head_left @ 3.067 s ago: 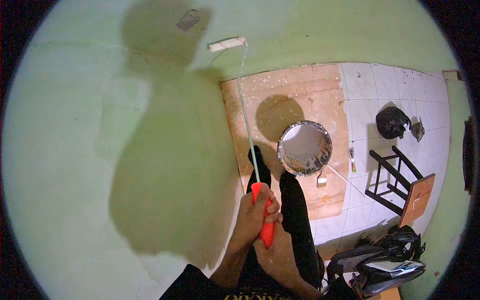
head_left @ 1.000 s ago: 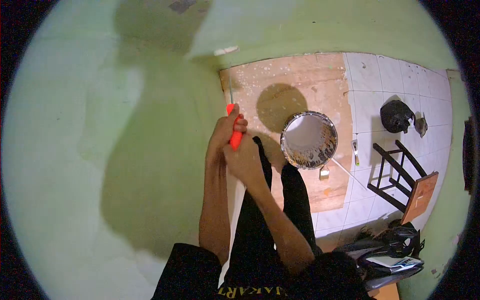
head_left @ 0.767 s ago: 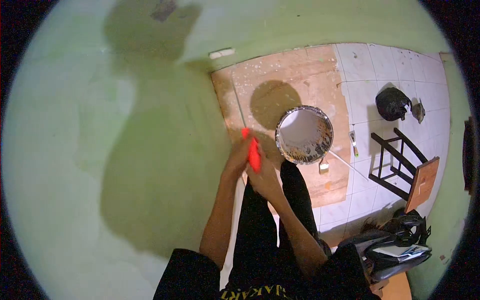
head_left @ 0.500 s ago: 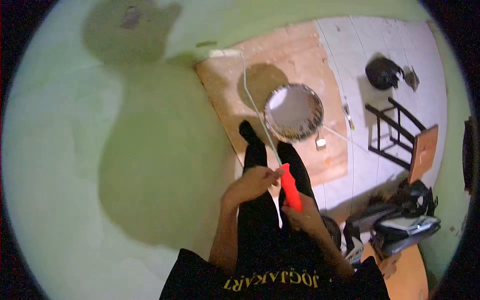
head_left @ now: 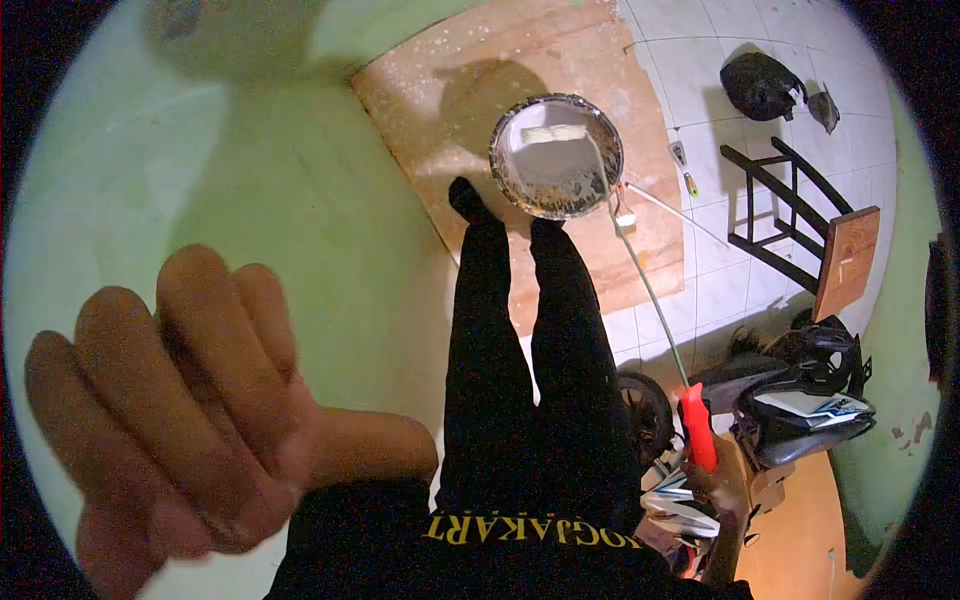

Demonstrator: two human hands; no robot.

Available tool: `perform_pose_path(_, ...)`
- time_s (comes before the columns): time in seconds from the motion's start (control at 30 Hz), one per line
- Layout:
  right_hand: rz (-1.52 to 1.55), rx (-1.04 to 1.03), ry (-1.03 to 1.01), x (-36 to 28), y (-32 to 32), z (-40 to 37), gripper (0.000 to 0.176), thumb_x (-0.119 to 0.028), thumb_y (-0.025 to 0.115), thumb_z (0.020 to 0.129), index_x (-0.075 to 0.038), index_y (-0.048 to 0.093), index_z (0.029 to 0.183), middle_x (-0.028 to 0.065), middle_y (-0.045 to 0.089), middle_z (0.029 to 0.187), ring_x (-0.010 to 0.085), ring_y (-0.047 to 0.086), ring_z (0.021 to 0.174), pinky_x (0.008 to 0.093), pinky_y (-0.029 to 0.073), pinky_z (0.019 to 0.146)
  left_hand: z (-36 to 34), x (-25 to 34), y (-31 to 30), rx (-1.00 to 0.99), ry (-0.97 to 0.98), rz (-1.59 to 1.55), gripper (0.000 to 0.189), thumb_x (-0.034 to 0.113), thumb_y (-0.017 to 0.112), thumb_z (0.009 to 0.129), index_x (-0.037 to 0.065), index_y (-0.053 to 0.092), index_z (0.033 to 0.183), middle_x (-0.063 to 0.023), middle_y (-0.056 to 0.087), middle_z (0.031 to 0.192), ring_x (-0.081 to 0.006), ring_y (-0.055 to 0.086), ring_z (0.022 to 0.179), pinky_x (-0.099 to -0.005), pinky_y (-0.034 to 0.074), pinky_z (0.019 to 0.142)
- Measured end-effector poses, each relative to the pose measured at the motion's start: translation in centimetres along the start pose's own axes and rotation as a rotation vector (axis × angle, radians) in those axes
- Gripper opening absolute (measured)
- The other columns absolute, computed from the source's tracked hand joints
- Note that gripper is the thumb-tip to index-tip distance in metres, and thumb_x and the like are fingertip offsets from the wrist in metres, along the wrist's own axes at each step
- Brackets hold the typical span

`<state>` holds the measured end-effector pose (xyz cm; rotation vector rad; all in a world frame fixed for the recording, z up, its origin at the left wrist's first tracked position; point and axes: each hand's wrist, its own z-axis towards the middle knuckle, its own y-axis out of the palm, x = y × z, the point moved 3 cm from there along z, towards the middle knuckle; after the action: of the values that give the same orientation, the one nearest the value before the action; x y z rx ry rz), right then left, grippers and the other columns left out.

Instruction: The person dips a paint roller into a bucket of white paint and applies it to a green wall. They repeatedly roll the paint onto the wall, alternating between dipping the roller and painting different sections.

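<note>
My left hand (head_left: 190, 410) is raised close to the camera at the left, its fingers curled into a loose fist with nothing seen in them. At the lower right, my right hand (head_left: 724, 482) grips the red handle of a paint roller (head_left: 698, 430). The roller's thin rod runs up to the bucket (head_left: 560, 210), where the pale roller head (head_left: 555, 133) lies over the whitish paint inside. Dark, paint-spattered marks cover the bucket's inner wall. A small brush (head_left: 625, 218) is at its lower right side.
The bucket stands on a brown board (head_left: 420, 130) beside a green wall (head_left: 130, 190). On the white tiles are a scraper (head_left: 682, 165), a dark bag-like object (head_left: 760, 85) and a stool on its side (head_left: 845, 262). A motorbike (head_left: 800, 415) is at the lower right.
The roller head has moved from the board's edge by the wall into the bucket. My right hand has shifted right with the handle. My left hand has left the roller and risen toward the camera.
</note>
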<state>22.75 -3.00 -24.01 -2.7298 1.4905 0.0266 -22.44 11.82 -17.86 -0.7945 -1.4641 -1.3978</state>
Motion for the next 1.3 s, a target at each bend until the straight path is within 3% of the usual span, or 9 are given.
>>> perform_pose_path(0.1, 0.096, 0.06, 0.06, -0.1, 0.6, 1.2, 0.019, -0.009, 0.064, 0.073, -0.005, 0.05, 0.084, -0.0024, 0.045, 0.058, 0.0052, 0.039, 0.04, 0.022, 0.028, 0.035, 0.1, 0.5, 0.1, 0.043, 0.006, -0.106, 0.041, 0.05, 0.055, 0.073, 0.009, 0.049, 0.072, 0.0024, 0.033, 0.052, -0.0138, 0.031, 0.046, -0.0279, 0.029, 0.046)
perform_pose_path(0.37, -0.128, 0.211, -0.266, -1.6, 2.7, 9.5, 0.018, -0.022, 0.058, 0.081, -0.005, 0.053, 0.083, -0.0036, 0.044, 0.057, 0.0069, 0.039, 0.044, 0.0235, 0.03, 0.039, -4.6, 3.1, 0.2, 0.277, 0.019, -0.248, 0.067, 0.07, 0.065, 0.047, 0.008, 0.047, 0.064, 0.0035, 0.034, 0.048, -0.0128, 0.032, 0.037, -0.0281, 0.031, 0.037)
perform_pose_path(0.47, 0.087, 0.081, -0.085, -4.8, 4.9, 12.0, 0.02, -0.024, 0.058, 0.082, -0.006, 0.052, 0.079, -0.0036, 0.043, 0.055, 0.0068, 0.039, 0.043, 0.0242, 0.03, 0.039, -5.4, 4.1, -0.2, 0.348, 0.053, -0.267, 0.077, 0.078, 0.069, 0.036, 0.008, 0.046, 0.061, 0.0039, 0.034, 0.046, -0.0125, 0.033, 0.034, -0.0282, 0.032, 0.034)
perform_pose_path(0.6, 0.0, 0.017, -0.184, -5.4, 6.4, 18.0, 0.02, -0.024, 0.058, 0.082, -0.007, 0.05, 0.075, -0.0033, 0.042, 0.053, 0.0073, 0.037, 0.041, 0.0244, 0.03, 0.038, -6.1, 3.7, 0.3, 0.368, 0.074, -0.316, 0.06, 0.064, 0.063, 0.05, 0.008, 0.045, 0.064, 0.0032, 0.034, 0.049, -0.0113, 0.032, 0.037, -0.0269, 0.03, 0.035)
perform_pose_path(0.8, 0.303, -0.086, -0.176, -8.0, 8.4, 24.1, 0.016, -0.017, 0.057, 0.083, -0.008, 0.048, 0.073, -0.0038, 0.04, 0.052, 0.0067, 0.034, 0.037, 0.0226, 0.027, 0.035, -6.0, 2.1, 0.8, 0.419, 0.094, -0.398, 0.036, 0.043, 0.054, 0.07, 0.009, 0.043, 0.069, 0.0023, 0.035, 0.054, -0.0096, 0.031, 0.042, -0.0249, 0.026, 0.037)
perform_pose_path(0.87, 0.195, -0.077, -0.206, -8.4, 8.3, 26.7, 0.024, -0.025, 0.057, 0.08, -0.009, 0.048, 0.065, -0.0035, 0.041, 0.051, 0.0087, 0.037, 0.039, 0.0252, 0.028, 0.038, -5.6, 0.1, 1.2, 0.458, 0.08, -0.477, 0.029, 0.036, 0.052, 0.077, 0.009, 0.043, 0.07, 0.0019, 0.035, 0.056, -0.009, 0.031, 0.044, -0.0242, 0.025, 0.037)
perform_pose_path(0.93, 0.306, -0.132, -0.183, -9.8, 8.5, 27.7, 0.014, -0.013, 0.057, 0.081, -0.008, 0.045, 0.075, -0.005, 0.038, 0.052, 0.0045, 0.032, 0.039, 0.0207, 0.025, 0.035, -5.4, -3.4, 1.6, 0.565, 0.029, -0.51, 0.024, 0.029, 0.049, 0.084, 0.009, 0.042, 0.072, 0.0016, 0.035, 0.057, -0.0084, 0.03, 0.046, -0.0235, 0.024, 0.038)
perform_pose_path(1.07, 0.286, -0.107, -0.186, -11.8, 9.2, 29.9, 0.016, -0.013, 0.057, 0.081, -0.01, 0.043, 0.073, -0.0053, 0.037, 0.052, 0.0041, 0.033, 0.039, 0.0199, 0.024, 0.035, -9.0, -11.5, -0.6, 0.907, -0.364, -0.013, 0.025, 0.025, 0.044, 0.095, 0.009, 0.045, 0.075, 0.0037, 0.034, 0.06, -0.0048, 0.027, 0.048, -0.02, 0.022, 0.043)
perform_pose_path(1.3, 0.332, -0.177, -0.213, -13.5, 9.9, 33.1, 0.015, -0.012, 0.056, 0.081, -0.009, 0.041, 0.077, -0.0039, 0.038, 0.054, 0.0049, 0.035, 0.041, 0.0188, 0.026, 0.036, -19.8, -19.4, -6.2, 0.958, -0.859, 0.179, 0.026, 0.027, 0.044, 0.095, 0.009, 0.048, 0.076, 0.0049, 0.036, 0.061, -0.0043, 0.031, 0.052, -0.0201, 0.025, 0.046)
